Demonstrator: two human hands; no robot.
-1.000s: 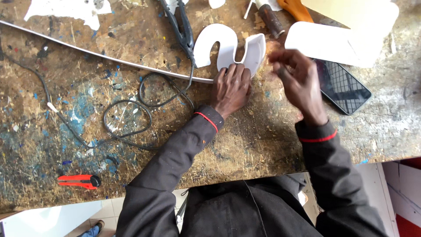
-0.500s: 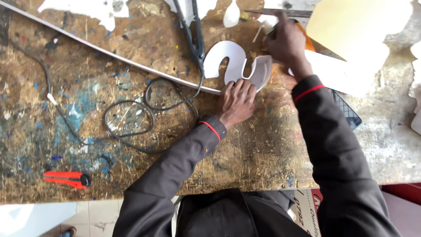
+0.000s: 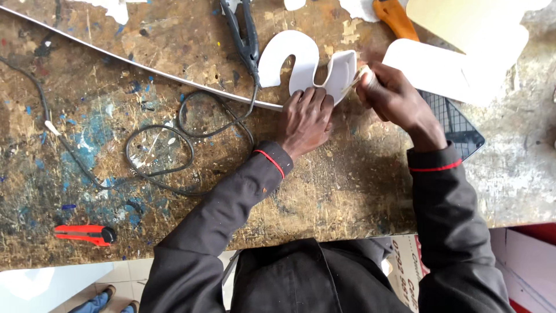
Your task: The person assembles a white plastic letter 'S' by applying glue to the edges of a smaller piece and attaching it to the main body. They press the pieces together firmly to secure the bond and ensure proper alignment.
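White foam letter (image 3: 301, 61), seemingly light and stiff, is lying flat under the left hand (image 3: 307, 119) fingers while the right hand (image 3: 391, 95) fingers are pinching its edge strip.

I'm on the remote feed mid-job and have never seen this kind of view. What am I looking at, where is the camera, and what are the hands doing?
There is no machine: one camera on the person's head looks down at their own arms. The left hand presses on a white curved cut-out shape lying on a paint-stained workbench. The right hand pinches a small pale tool against that shape's edge; what the tool is I cannot tell. Nearby lie a black cable, a red utility knife, a long white strip and a black mesh tray.
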